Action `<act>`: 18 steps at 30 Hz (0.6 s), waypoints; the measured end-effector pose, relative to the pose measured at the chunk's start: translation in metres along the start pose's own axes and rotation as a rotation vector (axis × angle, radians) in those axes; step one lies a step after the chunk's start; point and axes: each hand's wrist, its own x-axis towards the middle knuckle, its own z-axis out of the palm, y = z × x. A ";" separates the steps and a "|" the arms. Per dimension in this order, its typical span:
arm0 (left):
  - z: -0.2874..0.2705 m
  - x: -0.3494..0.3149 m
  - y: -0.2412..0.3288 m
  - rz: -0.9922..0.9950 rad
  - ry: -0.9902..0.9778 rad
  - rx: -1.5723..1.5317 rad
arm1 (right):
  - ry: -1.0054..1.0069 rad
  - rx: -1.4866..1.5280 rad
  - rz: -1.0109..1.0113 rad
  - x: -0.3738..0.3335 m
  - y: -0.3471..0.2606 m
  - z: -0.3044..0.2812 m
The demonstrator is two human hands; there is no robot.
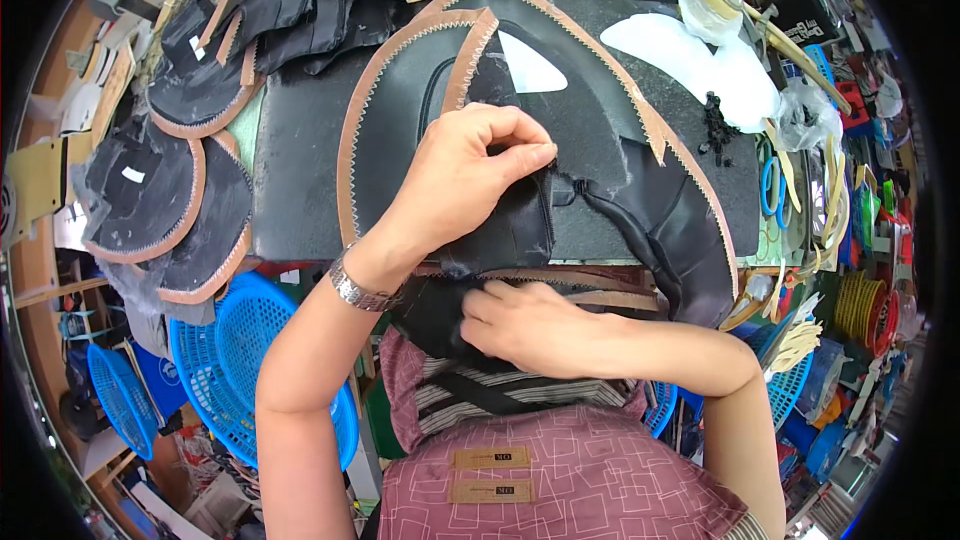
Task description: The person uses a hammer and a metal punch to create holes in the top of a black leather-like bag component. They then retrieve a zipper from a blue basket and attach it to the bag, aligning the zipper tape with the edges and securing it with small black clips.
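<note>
My left hand (470,175) is closed in a pinch, thumb against forefinger, at the edge of a black leather piece (525,215). This piece has brown zigzag-cut trim (355,120) and lies over the front of the dark work board. Lower down, at the board's front edge, my right hand (530,328) has its fingers bent together on black material (432,315) hanging in front of me. Part of its fingertips is hidden there. A second trimmed black piece (700,240) lies on the right, with a gathered fold and a small loop near my left fingertips.
Stacked black trimmed pieces (150,195) lie on the left, more at the back. White cut shapes (690,65), a cone-shaped spool (725,0) and black scraps (716,125) are at the back right. Blue scissor handles (772,190) hang at the right; blue baskets (235,360) stand below left.
</note>
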 end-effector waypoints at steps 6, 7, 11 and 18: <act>-0.019 -0.006 0.003 -0.100 -0.170 -0.246 | 0.495 0.058 0.225 -0.054 -0.006 -0.080; -0.020 -0.005 0.007 -0.114 -0.183 -0.258 | 0.503 0.009 0.366 -0.058 0.001 -0.089; -0.019 -0.001 0.003 -0.144 -0.193 -0.342 | 0.545 0.109 0.417 -0.051 0.030 -0.078; -0.015 0.000 0.010 -0.250 -0.120 -0.187 | 0.406 0.222 0.361 -0.036 0.040 -0.084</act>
